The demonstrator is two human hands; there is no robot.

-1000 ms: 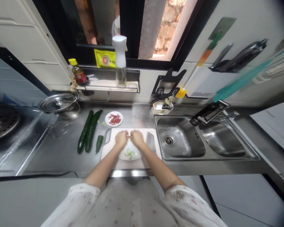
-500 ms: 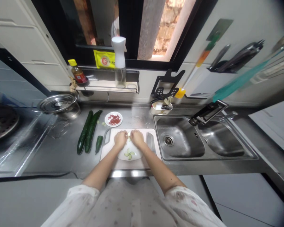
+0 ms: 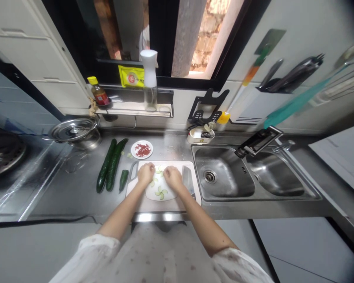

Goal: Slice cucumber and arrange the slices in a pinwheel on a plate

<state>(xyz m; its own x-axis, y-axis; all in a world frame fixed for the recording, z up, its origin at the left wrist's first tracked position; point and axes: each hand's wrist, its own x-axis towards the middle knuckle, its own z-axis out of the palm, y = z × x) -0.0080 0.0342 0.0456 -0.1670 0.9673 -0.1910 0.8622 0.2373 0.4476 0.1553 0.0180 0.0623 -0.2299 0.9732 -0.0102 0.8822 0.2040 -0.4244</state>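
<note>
A white plate [image 3: 149, 194] lies on the cutting board [image 3: 139, 203]. Near the plate's front, thin cucumber slices [image 3: 161, 193] form a pinwheel, and more slices [image 3: 159, 170] lie farther back on it. At the plate's left side is my left hand [image 3: 146, 174], its fingers curled together beside a few slices. My right hand [image 3: 173, 177] is curled over the right side, fingertips close to the back slices. Whatever either hand pinches is too small to make out. To the right of my right hand, a wide knife blade [image 3: 187, 177] rests on the board.
A small plate [image 3: 133, 153] of chopped red pieces stands behind the board. Two whole cucumbers [image 3: 106, 165] and a cut cucumber piece [image 3: 123, 179] lie to the left, with a lidded steel pot [image 3: 87, 137] beyond. The double sink [image 3: 224, 169] is on the right.
My hands were together at the plate's back and have moved apart, the left one leftward and the right one slightly rightward. The slices between them now show.
</note>
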